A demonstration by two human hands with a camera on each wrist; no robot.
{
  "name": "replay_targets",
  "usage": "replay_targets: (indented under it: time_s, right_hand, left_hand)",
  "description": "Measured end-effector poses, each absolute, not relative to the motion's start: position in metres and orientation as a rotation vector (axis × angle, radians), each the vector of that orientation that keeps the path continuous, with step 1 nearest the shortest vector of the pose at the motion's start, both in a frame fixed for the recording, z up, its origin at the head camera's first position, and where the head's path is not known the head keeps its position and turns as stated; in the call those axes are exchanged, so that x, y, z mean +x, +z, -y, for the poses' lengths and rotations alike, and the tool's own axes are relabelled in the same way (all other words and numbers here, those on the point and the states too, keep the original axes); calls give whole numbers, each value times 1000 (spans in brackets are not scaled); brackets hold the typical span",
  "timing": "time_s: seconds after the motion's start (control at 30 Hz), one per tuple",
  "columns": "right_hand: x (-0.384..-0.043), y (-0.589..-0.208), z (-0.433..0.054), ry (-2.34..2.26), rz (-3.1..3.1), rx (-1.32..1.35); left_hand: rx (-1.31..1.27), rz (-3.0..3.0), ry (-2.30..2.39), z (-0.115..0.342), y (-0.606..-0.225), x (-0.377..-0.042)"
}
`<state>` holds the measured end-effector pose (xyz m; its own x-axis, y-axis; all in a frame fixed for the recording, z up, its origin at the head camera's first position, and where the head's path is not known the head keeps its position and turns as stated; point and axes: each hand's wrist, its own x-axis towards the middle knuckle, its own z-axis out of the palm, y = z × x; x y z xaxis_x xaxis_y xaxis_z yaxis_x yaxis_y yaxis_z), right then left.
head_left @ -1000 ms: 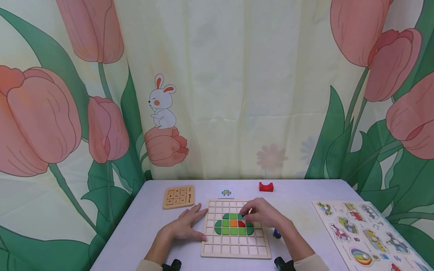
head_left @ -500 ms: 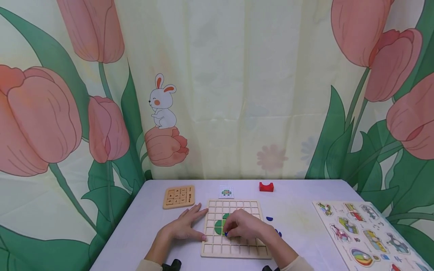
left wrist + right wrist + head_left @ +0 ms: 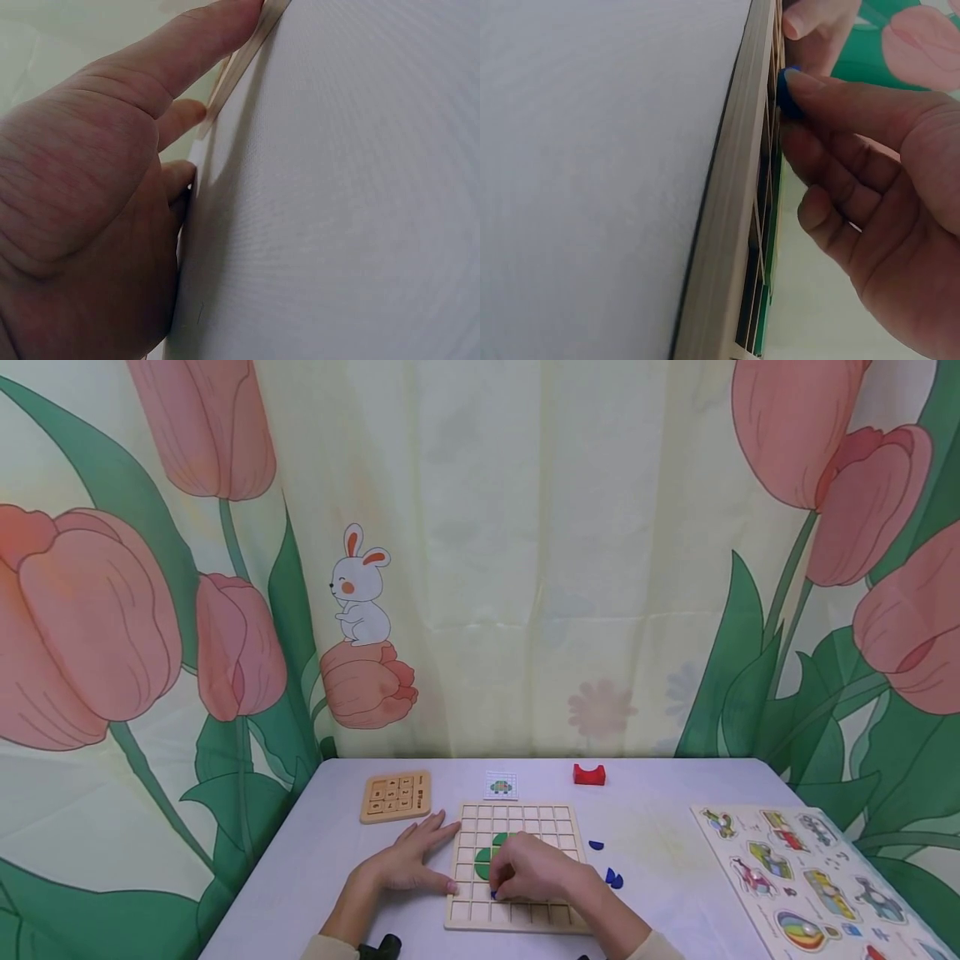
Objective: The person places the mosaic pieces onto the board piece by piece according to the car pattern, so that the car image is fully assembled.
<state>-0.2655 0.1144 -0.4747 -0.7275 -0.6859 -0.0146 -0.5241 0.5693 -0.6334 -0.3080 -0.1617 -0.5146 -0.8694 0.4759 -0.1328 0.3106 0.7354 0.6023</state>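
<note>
A wooden grid board (image 3: 555, 814) lies on the white table with green pieces (image 3: 483, 863) in some of its cells; the right hand hides much of the pattern. Over the board's lower left cells, the right hand (image 3: 534, 867) pinches a small blue piece (image 3: 788, 93) between thumb and finger, close to the grid. The left hand (image 3: 411, 860) rests at the board's left edge with its fingers spread, thumb and fingertips touching the frame. In the left wrist view the thumb (image 3: 172, 56) lies against the wooden rim.
Loose blue pieces (image 3: 613, 878) and a blue half-round piece (image 3: 596, 845) lie right of the board. Behind it are a pattern card (image 3: 501, 786), a red arched block (image 3: 588, 774) and a wooden number puzzle (image 3: 396, 796). A picture puzzle board (image 3: 817, 877) lies far right.
The right hand has moved from the pattern's upper right to the board's lower left with a blue piece. Blue pieces right of the board have come into view. The left hand stays put.
</note>
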Motion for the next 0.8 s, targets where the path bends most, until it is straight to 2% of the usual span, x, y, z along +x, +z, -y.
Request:
replay_targets:
  time_s: [0.5,0.8]
  right_hand:
    - [-264,-477,-111,-763,-2624,-1030]
    - [-270,-469,-130,-865,-2648,-911]
  left_hand:
    - [617,-2672,849,162,-514,-306]
    - [621,-2661,845,162,-516,-308]
